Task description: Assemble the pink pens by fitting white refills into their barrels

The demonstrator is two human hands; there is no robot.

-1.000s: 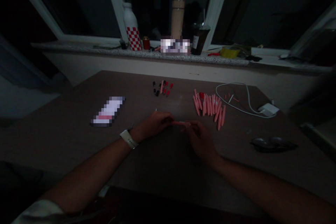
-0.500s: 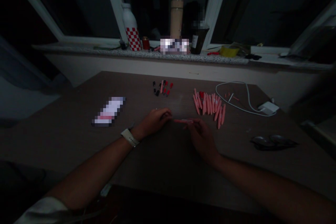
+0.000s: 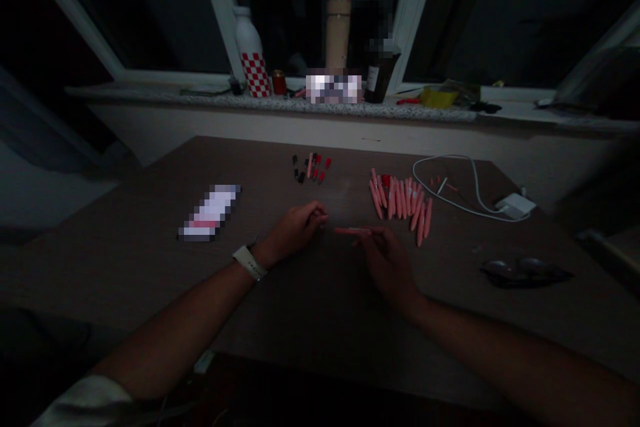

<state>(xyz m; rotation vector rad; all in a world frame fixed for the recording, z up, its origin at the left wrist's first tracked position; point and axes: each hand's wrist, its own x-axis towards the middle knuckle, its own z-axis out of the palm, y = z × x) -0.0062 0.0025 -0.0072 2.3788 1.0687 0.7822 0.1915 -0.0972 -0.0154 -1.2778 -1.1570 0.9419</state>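
Pinching a slim pink pen [image 3: 347,231] near the centre of the frame, the fingers of the right hand [image 3: 387,263] are closed on its right end, leaving the rest to reach leftward, roughly level, over the desk [image 3: 320,327]. Opposite, the left hand [image 3: 295,230] curls with thumb and fingertips drawn close together, just beside the pen's free end but apart from it; whether anything small sits in that grip cannot be told in the dim light. A pale watch [image 3: 249,263] circles the left wrist. The step in hand looks like two-handed work on a single pen, and the next move seems to call for a steady right pinch and a careful lining-up of the left fingertips with the free end, since so thin a barrel could easily roll or slip. Right of centre, beyond the right hand, pink pens [image 3: 400,199] lie side by side in a loose row. Above the left hand, small black pieces [image 3: 296,173] and small red pieces [image 3: 327,163] gather around a lone pink piece [image 3: 309,165]. Farther out, a white cable [image 3: 473,180] loops to a charger block [image 3: 516,205] at right, dark-framed glasses [image 3: 520,271] rest below it, and a pixelated flat device [image 3: 210,213] lies at left. Across the upper centre, a checked bottle [image 3: 255,53] and a tan flask [image 3: 338,33] stand along the windowsill [image 3: 425,112].
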